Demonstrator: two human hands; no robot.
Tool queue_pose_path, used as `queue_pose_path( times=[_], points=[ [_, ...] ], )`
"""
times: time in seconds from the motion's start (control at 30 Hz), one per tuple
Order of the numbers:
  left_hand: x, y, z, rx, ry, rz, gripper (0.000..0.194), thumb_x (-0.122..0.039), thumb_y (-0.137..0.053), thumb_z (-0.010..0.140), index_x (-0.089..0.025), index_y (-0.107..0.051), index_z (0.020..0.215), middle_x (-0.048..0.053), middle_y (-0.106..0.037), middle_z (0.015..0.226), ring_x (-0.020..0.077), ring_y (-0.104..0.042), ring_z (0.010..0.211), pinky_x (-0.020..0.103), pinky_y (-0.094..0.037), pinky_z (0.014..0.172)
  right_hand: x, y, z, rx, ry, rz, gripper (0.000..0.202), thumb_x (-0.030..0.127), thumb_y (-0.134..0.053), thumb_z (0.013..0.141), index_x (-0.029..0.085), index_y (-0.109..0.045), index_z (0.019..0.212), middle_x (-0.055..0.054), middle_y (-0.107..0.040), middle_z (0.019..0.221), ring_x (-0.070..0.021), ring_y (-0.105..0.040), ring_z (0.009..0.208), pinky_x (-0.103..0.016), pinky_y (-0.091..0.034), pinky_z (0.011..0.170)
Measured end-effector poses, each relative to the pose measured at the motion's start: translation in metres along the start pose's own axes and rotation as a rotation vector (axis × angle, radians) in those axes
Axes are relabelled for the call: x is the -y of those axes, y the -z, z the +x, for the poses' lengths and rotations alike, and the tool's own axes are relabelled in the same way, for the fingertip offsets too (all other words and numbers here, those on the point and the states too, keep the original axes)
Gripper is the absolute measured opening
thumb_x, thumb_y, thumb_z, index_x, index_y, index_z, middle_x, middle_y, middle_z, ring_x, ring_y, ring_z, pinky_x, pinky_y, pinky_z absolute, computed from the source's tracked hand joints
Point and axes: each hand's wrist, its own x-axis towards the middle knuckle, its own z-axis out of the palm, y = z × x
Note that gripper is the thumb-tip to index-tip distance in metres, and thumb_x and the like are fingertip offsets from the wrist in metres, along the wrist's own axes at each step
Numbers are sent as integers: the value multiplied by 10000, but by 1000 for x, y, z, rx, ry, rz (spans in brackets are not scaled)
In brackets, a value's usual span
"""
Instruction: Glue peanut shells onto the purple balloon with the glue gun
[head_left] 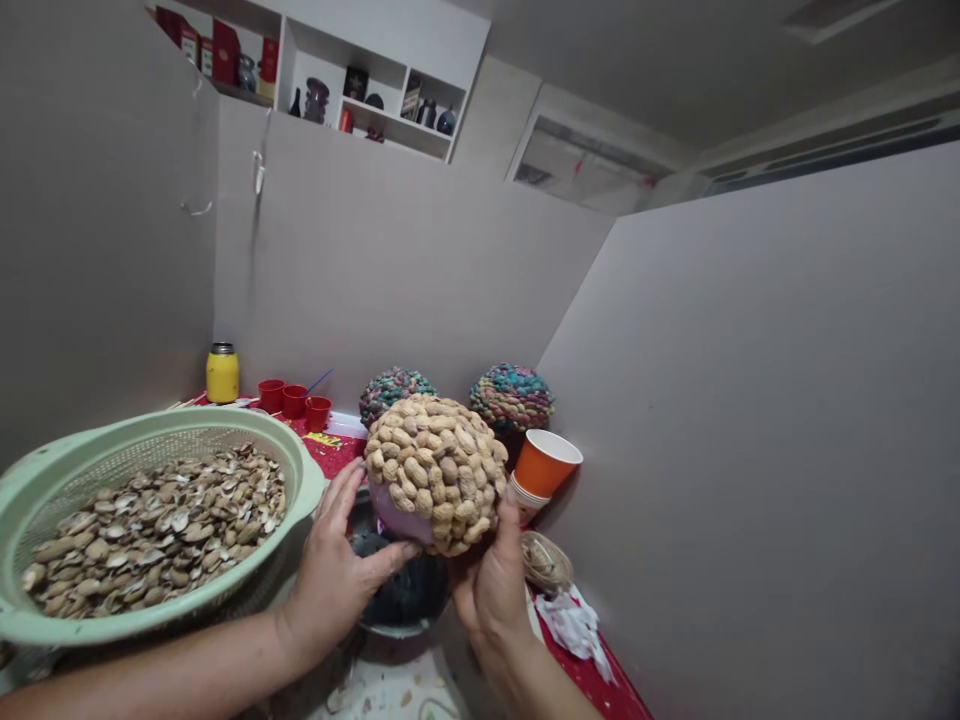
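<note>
Both my hands hold up a ball covered in glued peanut shells (433, 470), its bare purple underside showing at the lower left. My left hand (341, 565) cups it from the left and below, thumb under the purple part. My right hand (491, 585) grips it from beneath on the right. A pale green colander (304, 480) full of split peanut shells sits to the left, close to my left forearm. A dark round object lies below the ball, mostly hidden by my hands.
Two painted shell balls (394, 390) (512, 395) stand behind. Stacked orange paper cups (544, 468) lean at the right wall, with a twine roll (546, 562) and crumpled tissue (577, 625) near them. Three red cups (294, 400) and a yellow flask (223, 373) stand at the back left. Shelves hang high.
</note>
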Motion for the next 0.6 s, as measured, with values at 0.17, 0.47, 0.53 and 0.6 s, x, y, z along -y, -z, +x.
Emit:
queue_pose_path(
  times=[0.17,0.47,0.53,0.6],
  points=[
    [-3,0,2,6,2,-60,730,-351,-781,705,-192,-480,1351,143,-530,1396,315,-449,1336,495,-338,1123,5,3,-1,66,63,-39,623,495,-643,865,338,-423,1426,13,-519,1412,-190,-494,1285,-381,-389,1096],
    [-20,2,9,184,263,-605,711,-267,-794,675,-176,-472,1303,147,-672,1245,297,-645,1137,417,-513,971,31,-1,-5,195,206,-237,698,429,-708,849,330,-372,1453,-3,-432,1482,-195,-377,1374,-370,-213,1176],
    [-23,0,10,188,300,-687,748,-234,-827,624,-178,-488,1288,147,-697,1214,305,-662,1109,422,-525,951,34,-2,-6,225,241,-292,708,436,-688,867,323,-335,1470,-22,-405,1499,-214,-353,1388,-402,-205,1177],
    [-24,-1,12,178,314,-710,774,-204,-847,588,-183,-502,1280,146,-714,1187,311,-671,1092,414,-543,917,37,-4,-8,246,288,-375,714,472,-657,883,321,-300,1482,-35,-365,1521,-238,-319,1404,-433,-208,1174]
  ],
)
